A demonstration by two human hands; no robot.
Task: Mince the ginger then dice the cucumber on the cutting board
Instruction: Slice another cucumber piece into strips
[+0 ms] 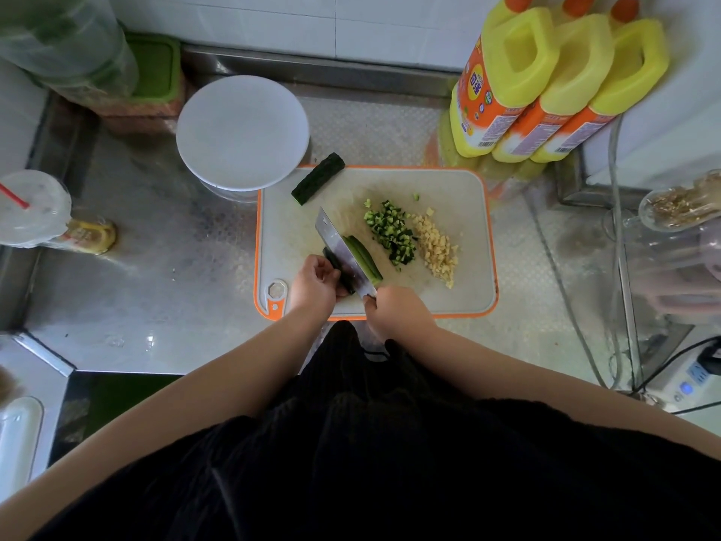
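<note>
A white cutting board (460, 189) with an orange rim lies on the steel bench (156, 290), a little right of the middle. On the near left part of the board, the left hand (314, 285) has its fingers curled down over a dark green cucumber piece (338, 269), so this grip is holding the cucumber in place. The right hand (398, 312) is wrapped tight round the handle of a knife (343, 253), its grip closed on it at the near edge of the board. The wide blade stands on edge, running from the handle toward the far left, with its left face against the held piece. Just right of the blade lie long pale green cucumber strips (364, 257), side by side along the blade.

Further right on the board sits a heap of diced cucumber (390, 230), and touching its right side a heap of minced ginger (437, 246), pale yellow. At the far left corner of the board rests a cucumber half (318, 178), skin up, uncut, tilted across the rim.

Beyond the board to the far left stands a container with a round white lid (242, 130). Three yellow bottles (546, 83) with orange labels stand at the far right by the wall. A plastic cup (33, 206) with a red straw is at the left edge of the bench.
</note>
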